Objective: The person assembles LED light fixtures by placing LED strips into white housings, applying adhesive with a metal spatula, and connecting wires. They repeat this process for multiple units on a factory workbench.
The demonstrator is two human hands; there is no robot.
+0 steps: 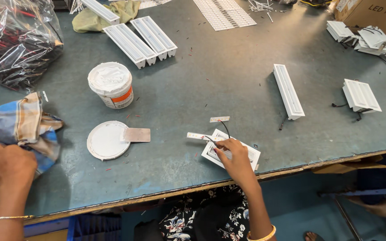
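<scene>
Your right hand (234,157) rests on a small white light housing (231,154) at the table's (211,80) near edge, fingers pinched on its black wire (223,128). Your left hand (7,163) grips a checked cloth (21,122) at far left, closed on it. White paste tub (111,85) with an orange label sits mid-left, its round lid (106,140) lying just below. Brown cardboard box (374,13) top right, crinkled plastic bag (14,38) top left. Long white housings (141,39) lie behind.
</scene>
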